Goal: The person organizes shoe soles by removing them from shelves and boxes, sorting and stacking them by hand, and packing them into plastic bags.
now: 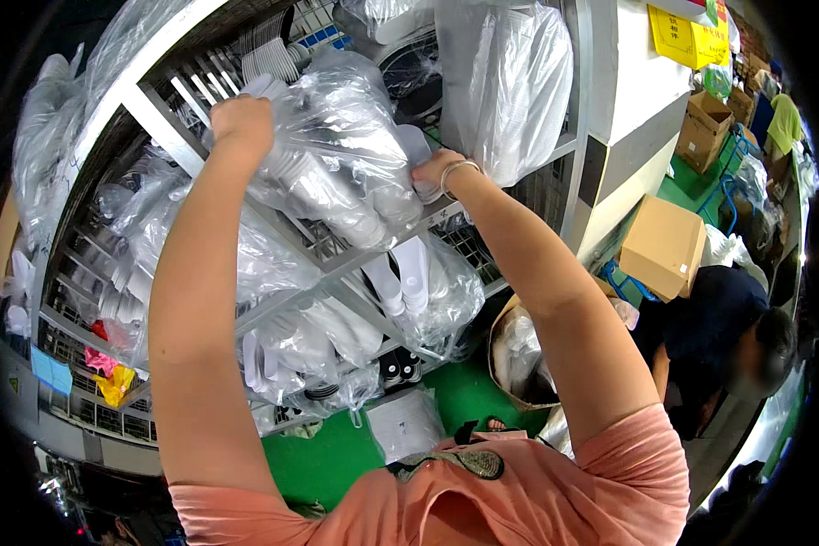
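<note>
Head view: both hands are raised to a clear bag (pixel 337 155) of stacked white plastic parts, which rests on the upper tier of the rack (pixel 146 109) but is not yet settled flat. The left hand (pixel 241 123) is closed on the bag's crinkled top, and the right hand (pixel 432 173) pinches its glossy side. More such film bags crowd the tiers below.
</note>
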A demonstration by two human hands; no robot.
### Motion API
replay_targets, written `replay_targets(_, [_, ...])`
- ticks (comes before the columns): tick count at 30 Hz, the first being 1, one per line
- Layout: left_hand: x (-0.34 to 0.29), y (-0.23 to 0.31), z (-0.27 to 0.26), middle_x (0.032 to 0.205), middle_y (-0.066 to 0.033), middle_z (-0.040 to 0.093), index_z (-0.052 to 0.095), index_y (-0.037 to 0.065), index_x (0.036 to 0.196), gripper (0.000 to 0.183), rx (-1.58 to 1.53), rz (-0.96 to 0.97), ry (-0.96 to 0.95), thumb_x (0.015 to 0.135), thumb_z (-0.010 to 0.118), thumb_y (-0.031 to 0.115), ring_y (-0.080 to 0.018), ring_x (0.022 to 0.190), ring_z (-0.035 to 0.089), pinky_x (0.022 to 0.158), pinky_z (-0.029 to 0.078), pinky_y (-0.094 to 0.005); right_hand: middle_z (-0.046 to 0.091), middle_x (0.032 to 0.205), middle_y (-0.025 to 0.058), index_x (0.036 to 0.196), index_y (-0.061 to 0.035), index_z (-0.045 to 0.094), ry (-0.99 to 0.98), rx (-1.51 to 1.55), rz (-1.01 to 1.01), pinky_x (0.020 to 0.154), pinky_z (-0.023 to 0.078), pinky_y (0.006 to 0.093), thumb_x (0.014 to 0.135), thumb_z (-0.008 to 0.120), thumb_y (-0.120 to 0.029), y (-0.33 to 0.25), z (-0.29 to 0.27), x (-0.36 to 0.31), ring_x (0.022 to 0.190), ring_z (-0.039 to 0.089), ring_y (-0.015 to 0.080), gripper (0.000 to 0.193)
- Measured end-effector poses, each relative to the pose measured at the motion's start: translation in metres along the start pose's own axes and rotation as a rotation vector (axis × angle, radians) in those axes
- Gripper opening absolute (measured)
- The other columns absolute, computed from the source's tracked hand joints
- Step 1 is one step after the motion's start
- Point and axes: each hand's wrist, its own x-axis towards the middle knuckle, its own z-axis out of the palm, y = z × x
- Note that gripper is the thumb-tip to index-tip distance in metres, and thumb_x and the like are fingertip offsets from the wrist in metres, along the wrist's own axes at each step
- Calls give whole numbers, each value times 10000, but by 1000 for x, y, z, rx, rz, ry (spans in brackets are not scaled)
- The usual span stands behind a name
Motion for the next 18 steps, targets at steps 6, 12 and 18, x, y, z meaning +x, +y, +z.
replay_targets(6, [-19,-8,-10,1001,-106,505,500,114,1015,379,-83,-21,-47,653,561,208,-240,913,511,746,413,-355,485,1084,143,1076,-63,485,-60,-166,106,828,376,374,581,583,-393,-27,-25,-34,979,489,267,603])
replay_targets(12, [-26,-10,2,1085,-117,442,433,135,1109,531,-167,119,422,620,583,277,-261,978,460,808,381,-376,499,1059,146,1042,-25,501,-215,-287,-57,757,421,399,573,591,-437,-19,-27,4,948,505,282,630])
replay_targets(18, [-23,-8,0,1060,-124,455,465,101,1068,502,-320,100,145,630,587,314,-265,974,458,802,385,-358,509,1020,163,1007,14,498,-56,-273,-99,753,429,355,553,632,-367,-20,-15,13,913,517,289,607])
